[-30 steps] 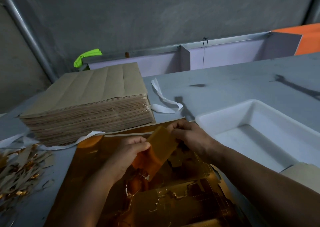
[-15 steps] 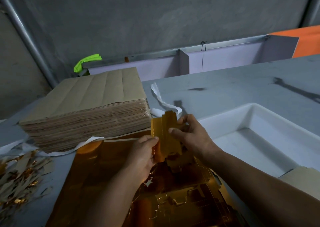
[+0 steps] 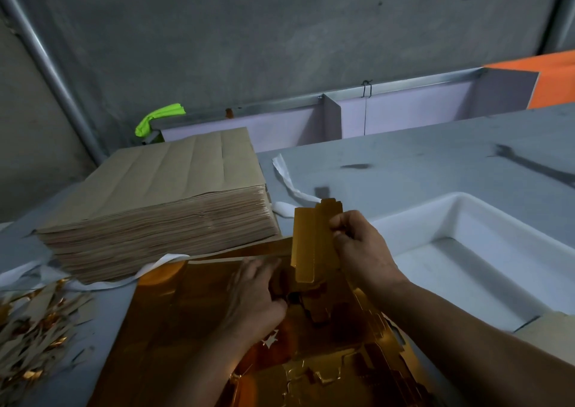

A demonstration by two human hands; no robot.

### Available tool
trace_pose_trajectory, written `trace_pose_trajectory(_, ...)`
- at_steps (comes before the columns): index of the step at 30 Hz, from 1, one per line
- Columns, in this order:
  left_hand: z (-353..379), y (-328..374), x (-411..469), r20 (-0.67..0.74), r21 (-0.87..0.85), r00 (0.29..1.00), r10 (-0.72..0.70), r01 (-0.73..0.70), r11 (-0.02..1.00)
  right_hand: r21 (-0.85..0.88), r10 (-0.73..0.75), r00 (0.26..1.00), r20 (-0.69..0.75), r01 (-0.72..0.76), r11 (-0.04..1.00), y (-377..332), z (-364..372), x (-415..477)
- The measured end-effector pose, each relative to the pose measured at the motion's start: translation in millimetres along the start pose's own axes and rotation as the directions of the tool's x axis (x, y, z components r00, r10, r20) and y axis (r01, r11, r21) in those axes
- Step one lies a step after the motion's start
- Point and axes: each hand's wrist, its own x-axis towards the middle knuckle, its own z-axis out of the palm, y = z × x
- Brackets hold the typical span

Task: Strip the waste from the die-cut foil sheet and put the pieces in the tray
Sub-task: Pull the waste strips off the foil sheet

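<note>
A gold die-cut foil sheet (image 3: 193, 319) lies flat on the grey table in front of me. My right hand (image 3: 361, 248) pinches a gold die-cut piece (image 3: 311, 245) and holds it upright above the sheet's far edge. My left hand (image 3: 258, 294) is down on the sheet just left of that piece, its fingers curled at the cut foil; whether they grip anything is hidden. A white tray (image 3: 460, 207) stands to the right of my hands, its visible floor bare.
A thick stack of brown card sheets (image 3: 161, 201) sits at the back left. Gold and brown waste scraps (image 3: 34, 322) pile at the left edge. White strips (image 3: 289, 186) lie by the stack. A brown card corner (image 3: 547, 329) overlaps the tray's near right.
My right hand has lifted the gold piece up off the sheet and stood it upright. My left hand let go of it and dropped back onto the sheet.
</note>
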Motion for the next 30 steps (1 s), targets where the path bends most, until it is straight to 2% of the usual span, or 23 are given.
trace_pose_trajectory(3,4,-2,3,0.012,0.065,0.999,0.043,-0.043,0.997,0.034,0.016,1.000,0.004,-0.016,0.999,3,1,2)
trace_pose_trajectory(9,7,-1,4,0.067,0.017,0.990,0.127,-0.128,0.992,0.068,0.035,0.999,0.005,-0.035,0.997,5,2,3)
trace_pose_trajectory(23,18,-6,5,-0.055,0.055,0.994,0.091,-0.088,0.995,0.093,0.057,0.998,0.037,-0.061,0.994,1,1,1)
trace_pose_trajectory(27,18,-7,5,-0.108,-0.035,0.992,0.072,-0.077,0.996,0.093,0.073,0.995,0.063,-0.078,0.993,0,1,1)
trace_pose_trajectory(30,15,-7,2,-0.126,-0.219,0.990,-0.062,0.033,0.975,0.098,0.089,0.987,0.134,-0.102,0.990,-1,1,-2)
